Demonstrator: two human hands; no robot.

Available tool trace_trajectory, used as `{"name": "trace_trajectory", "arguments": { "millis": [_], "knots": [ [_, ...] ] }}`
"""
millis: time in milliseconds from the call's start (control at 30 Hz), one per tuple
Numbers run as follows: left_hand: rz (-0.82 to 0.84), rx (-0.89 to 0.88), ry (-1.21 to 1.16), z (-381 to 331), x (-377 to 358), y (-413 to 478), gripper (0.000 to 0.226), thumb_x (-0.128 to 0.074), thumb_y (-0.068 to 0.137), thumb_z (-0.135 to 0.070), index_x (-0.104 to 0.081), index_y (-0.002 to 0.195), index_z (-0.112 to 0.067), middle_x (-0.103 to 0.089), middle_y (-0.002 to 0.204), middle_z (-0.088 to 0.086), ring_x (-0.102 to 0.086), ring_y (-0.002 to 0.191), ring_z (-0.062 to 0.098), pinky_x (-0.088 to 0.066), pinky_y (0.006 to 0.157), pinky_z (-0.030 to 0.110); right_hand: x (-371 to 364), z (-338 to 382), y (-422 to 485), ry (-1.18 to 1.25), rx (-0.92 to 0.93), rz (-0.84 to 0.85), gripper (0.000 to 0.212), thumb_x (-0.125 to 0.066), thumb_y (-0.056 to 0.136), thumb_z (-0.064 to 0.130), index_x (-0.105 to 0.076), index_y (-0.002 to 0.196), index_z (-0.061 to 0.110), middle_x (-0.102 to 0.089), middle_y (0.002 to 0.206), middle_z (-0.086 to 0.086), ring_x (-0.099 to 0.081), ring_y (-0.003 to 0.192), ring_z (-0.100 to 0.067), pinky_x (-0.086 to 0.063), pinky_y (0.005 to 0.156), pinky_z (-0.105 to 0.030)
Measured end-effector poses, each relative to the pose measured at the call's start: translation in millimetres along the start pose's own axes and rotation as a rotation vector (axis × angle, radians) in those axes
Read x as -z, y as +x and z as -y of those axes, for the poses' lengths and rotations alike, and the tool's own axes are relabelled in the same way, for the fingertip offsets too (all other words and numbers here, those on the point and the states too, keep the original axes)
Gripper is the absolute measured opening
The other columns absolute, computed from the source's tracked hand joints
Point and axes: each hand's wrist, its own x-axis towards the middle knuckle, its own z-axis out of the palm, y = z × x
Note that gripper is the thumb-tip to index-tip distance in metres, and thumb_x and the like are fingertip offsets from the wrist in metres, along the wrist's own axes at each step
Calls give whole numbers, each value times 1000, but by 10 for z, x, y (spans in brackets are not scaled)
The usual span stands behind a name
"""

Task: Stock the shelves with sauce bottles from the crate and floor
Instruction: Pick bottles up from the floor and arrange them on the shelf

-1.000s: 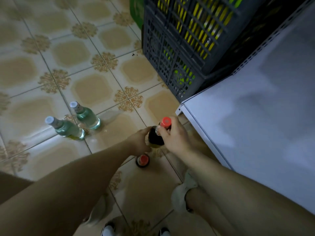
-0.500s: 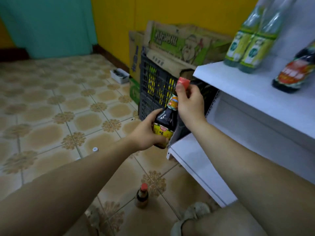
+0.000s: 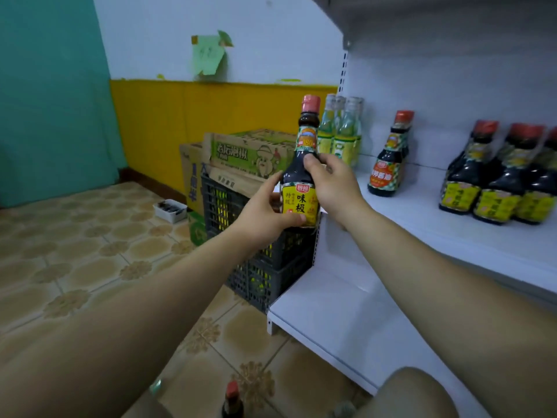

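While the head view looks along the shelving, the dark sauce bottle [image 3: 294, 176] stands upright at centre frame, level with the middle shelf [image 3: 422, 218] and just left of its edge. The left hand [image 3: 262, 218] wraps fingers and thumb round the yellow label, likely bearing the weight; the right hand [image 3: 334, 188] curls round the shoulder, probably to steer it in beside the shelved dark bottles [image 3: 497, 188] at right. Another red-capped bottle [image 3: 232, 402] stands on the floor at bottom centre, and the grey crate [image 3: 256, 279] sits behind the hands
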Motion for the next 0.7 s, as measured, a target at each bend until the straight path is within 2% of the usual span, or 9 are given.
{"name": "trace_trajectory", "arguments": {
  "millis": [133,233,300,367,500,567,633,700],
  "knots": [
    [85,-69,10,-195,-276,160,89,-74,76,2,-28,146,-29,-60,118,7,-67,95,20,-56,84,33,402,103,0,-31,3,-63,21,-54,95,40,-62,107,25,-70,101,1,-68,90,-18,-56,85,-43],
    [169,-101,-12,-298,-560,270,88,-74,76,1,-29,146,-30,-60,116,7,-68,90,17,-57,78,27,751,157,-19,-106,-25,-144,24,-54,91,47,-64,103,29,-71,100,3,-68,92,-20,-55,87,-47],
    [224,-125,-28,-335,-786,337,89,-74,76,2,-30,146,-31,-60,117,8,-69,92,20,-58,79,30,987,165,-85,-152,-61,-198,28,-54,89,51,-63,106,31,-70,104,5,-68,95,-19,-55,87,-42],
    [288,-135,-34,-353,-1032,387,91,-75,75,2,-28,147,-29,-59,118,7,-68,95,20,-57,76,27,1218,127,-177,-198,-84,-239,23,-58,84,55,-60,99,38,-69,104,9,-67,96,-18,-55,86,-41],
    [412,-178,-59,-330,-1508,473,89,-74,75,2,-30,145,-32,-59,111,2,-65,97,18,-54,75,22,1630,17,-332,-261,-123,-354,33,-63,86,47,-57,115,32,-67,109,8,-66,97,-16,-55,88,-44],
    [477,-192,-50,-313,-1725,542,87,-74,76,1,-30,144,-32,-59,108,-4,-65,96,14,-54,73,18,1820,-41,-382,-256,-144,-416,28,-63,89,42,-55,113,31,-67,105,7,-67,95,-16,-55,88,-44],
    [547,-200,-9,-265,-1936,654,89,-75,77,-4,-27,146,-31,-60,112,-6,-64,102,13,-54,80,21,2002,-119,-414,-263,-156,-478,25,-63,90,39,-54,112,32,-66,103,7,-67,95,-17,-55,87,-44],
    [623,-224,88,-204,-2157,764,93,-76,79,-15,-19,149,-32,-58,128,-2,-55,121,16,-47,98,31,2200,-209,-449,-278,-171,-530,28,-64,90,36,-55,116,30,-66,106,6,-66,97,-17,-55,89,-44]
  ]
}}
